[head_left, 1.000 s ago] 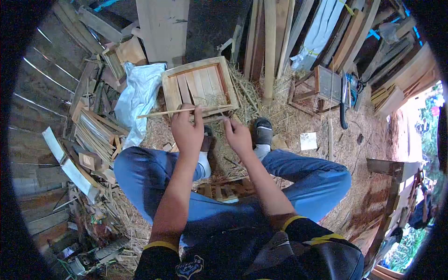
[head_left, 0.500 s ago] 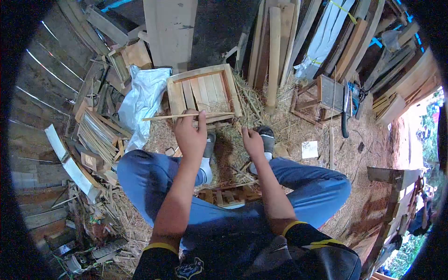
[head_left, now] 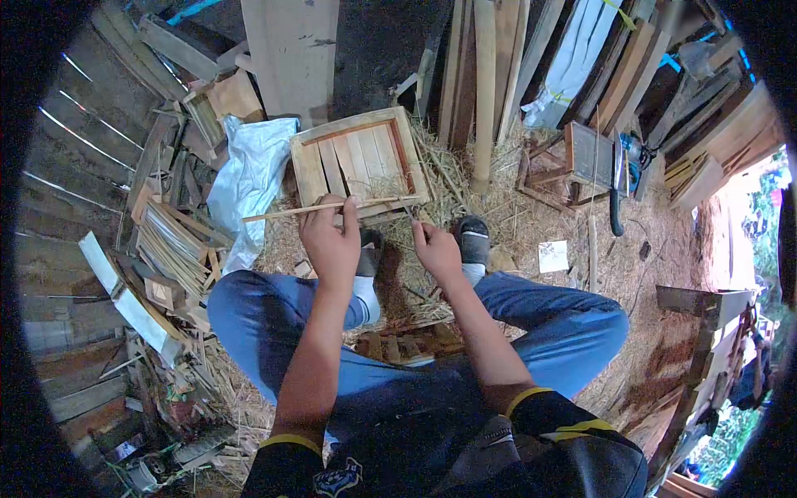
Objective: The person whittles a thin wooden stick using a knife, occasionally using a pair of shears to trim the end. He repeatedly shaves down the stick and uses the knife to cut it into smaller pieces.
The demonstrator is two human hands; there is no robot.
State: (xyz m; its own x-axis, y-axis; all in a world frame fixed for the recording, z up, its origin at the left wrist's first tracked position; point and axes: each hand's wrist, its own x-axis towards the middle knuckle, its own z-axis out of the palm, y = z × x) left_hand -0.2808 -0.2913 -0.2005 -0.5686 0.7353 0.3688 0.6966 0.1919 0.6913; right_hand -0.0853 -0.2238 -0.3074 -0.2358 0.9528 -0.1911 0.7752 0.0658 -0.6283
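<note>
Between the thumb and fingers of my left hand (head_left: 330, 241) is a thin bamboo strip (head_left: 278, 214), running sideways over the near edge of a shallow wooden crate (head_left: 415, 162). My right hand (head_left: 437, 251) is closed round a small knife-like tool, its thin grey tip (head_left: 408, 213) pointing up close to the right part of the strip. My fingers hide most of its grip. Pale slats form the crate's bottom, with straw shavings lying on their right side. Both hands are in front of my feet, between my bent knees.
A white plastic sack (head_left: 249, 170) lies left of the crate. Stacked wood strips (head_left: 174, 245) and scraps crowd the left side. To the right stand a small wooden stool (head_left: 585, 153) and a large dark-handled knife (head_left: 616, 195). Straw shavings cover the floor (head_left: 515, 212); planks lean behind.
My right hand has moved slightly up and left, bringing the tool's tip nearer the strip. The strip's left end sits a little lower, and the whole view has shifted slightly.
</note>
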